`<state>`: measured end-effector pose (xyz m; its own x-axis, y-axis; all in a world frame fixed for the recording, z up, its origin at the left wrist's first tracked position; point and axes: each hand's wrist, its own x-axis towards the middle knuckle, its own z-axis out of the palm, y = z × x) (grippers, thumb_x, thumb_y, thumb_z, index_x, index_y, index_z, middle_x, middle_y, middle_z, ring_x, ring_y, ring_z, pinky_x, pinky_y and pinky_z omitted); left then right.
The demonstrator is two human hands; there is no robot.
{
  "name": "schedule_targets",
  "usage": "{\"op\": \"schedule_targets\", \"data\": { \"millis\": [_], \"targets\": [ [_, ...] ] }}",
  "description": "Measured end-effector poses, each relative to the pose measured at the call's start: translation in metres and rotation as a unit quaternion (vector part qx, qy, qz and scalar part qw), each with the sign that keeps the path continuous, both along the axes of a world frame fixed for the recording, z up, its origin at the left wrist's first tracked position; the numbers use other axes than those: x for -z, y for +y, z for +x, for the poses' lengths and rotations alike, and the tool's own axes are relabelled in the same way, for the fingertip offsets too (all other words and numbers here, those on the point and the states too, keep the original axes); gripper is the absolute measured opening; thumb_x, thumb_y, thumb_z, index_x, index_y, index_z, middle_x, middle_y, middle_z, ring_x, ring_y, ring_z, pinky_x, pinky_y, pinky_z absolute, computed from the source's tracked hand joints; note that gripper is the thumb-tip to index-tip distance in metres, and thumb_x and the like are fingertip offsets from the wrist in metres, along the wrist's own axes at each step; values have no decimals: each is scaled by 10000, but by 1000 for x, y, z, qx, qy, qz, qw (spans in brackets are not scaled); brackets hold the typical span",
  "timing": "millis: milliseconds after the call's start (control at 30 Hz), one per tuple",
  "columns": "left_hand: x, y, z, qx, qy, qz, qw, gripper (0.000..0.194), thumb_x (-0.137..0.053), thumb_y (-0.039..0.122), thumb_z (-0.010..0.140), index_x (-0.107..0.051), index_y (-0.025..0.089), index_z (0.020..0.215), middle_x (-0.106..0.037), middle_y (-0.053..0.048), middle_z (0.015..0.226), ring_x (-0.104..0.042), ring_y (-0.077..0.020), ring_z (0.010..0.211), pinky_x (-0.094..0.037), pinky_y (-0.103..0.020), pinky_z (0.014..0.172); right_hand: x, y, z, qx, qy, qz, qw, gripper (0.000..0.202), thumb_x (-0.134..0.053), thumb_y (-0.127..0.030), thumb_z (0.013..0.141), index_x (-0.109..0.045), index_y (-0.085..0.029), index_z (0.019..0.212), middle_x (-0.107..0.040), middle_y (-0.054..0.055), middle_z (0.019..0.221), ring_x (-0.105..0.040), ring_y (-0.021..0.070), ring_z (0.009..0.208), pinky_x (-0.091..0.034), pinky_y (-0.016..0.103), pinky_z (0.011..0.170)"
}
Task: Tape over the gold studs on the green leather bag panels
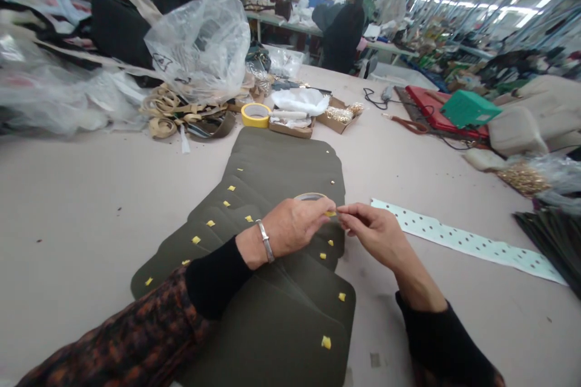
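Overlapping dark olive panels (281, 163) lie fanned out on the table, with small yellow tape pieces (326, 342) along their left and right edges. Above their right side, my left hand (295, 224) is closed round a roll of tape (310, 196), whose rim shows behind the fingers. My right hand (374, 233) is pinched at the yellow tape end beside the left fingertips; the fingertips of both hands nearly meet. What exactly lies between the right fingertips is too small to make out.
A polka-dot strip (467, 239) lies to the right. Behind the panels stand a yellow tape roll (255, 115) and small boxes (338, 116). Straps (166, 110) and clear plastic (204, 42) are back left, a green box (471, 109) back right. A person (345, 30) stands beyond.
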<state>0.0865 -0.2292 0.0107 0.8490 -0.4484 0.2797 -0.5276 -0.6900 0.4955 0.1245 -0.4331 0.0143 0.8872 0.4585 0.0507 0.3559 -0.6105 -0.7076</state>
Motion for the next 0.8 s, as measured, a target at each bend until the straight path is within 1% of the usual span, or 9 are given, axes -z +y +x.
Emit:
{"op": "schedule_targets", "data": {
  "millis": [100,167,267,367,467,567,633,733,800],
  "targets": [
    [-4,-4,-4,-1,-11,-12,1000,408,-416,240,970,-327,226,1368,-641,-37,1151,-626,-155,1039,-494,-262,884,3,-1,-5,-10,-19,110,994,218,-575,-275,837,-691,-200,1006,-732,38,911,-679,163,802,-542,295,725],
    [-4,-6,-5,-5,-17,-2,1000,498,-425,238,966,-233,221,1425,-620,-59,1208,-620,-167,1070,-501,-276,894,4,0,-9,-32,-41,126,991,213,-590,-251,834,-680,-202,1020,-724,44,970,-676,166,853,-540,303,768],
    [-2,-8,-6,-14,-24,18,999,486,-431,243,960,-248,195,1408,-614,-83,1224,-646,-182,1025,-531,-281,834,4,3,-14,-47,-93,111,988,183,-584,-221,838,-674,-201,995,-718,41,937,-667,161,827,-533,298,750],
    [-1,-9,-6,-16,-31,27,999,438,-440,234,951,-291,181,1359,-623,-89,1212,-665,-189,979,-544,-282,779,6,5,-15,-57,-158,86,982,132,-551,-193,855,-667,-198,918,-703,31,842,-647,146,758,-513,279,699],
    [-1,-10,-6,-16,-29,44,998,348,-429,216,947,-356,178,1285,-673,-68,1094,-682,-184,895,-542,-282,723,10,7,-14,-63,-228,54,970,134,-516,-160,861,-645,-194,866,-676,31,780,-621,141,721,-493,273,675],
    [0,-10,-4,-26,-24,60,998,187,-409,204,952,-462,186,1130,-691,-30,933,-678,-174,828,-519,-268,674,16,9,-13,-62,-300,18,952,136,-509,-132,844,-627,-193,816,-645,23,718,-601,137,677,-475,263,643],
    [1,-10,-2,-33,-27,54,998,116,-406,203,955,-498,191,1025,-682,-14,879,-667,-168,809,-499,-257,652,18,12,-13,-49,-331,19,942,128,-520,-120,824,-624,-189,796,-633,14,679,-592,130,631,-464,250,609],
    [3,-12,0,-53,-46,44,997,100,-413,206,950,-510,189,930,-663,-3,816,-647,-161,747,-468,-251,609,17,18,-17,-1,-297,49,954,106,-555,-123,789,-636,-186,765,-641,1,649,-587,117,578,-456,235,571],
    [5,-13,1,-65,-77,37,994,120,-405,202,946,-508,181,887,-648,-6,776,-633,-157,713,-450,-250,587,16,23,-19,52,-192,97,975,90,-572,-155,783,-638,-189,732,-641,-10,616,-579,108,531,-454,224,530]
  ]
}}
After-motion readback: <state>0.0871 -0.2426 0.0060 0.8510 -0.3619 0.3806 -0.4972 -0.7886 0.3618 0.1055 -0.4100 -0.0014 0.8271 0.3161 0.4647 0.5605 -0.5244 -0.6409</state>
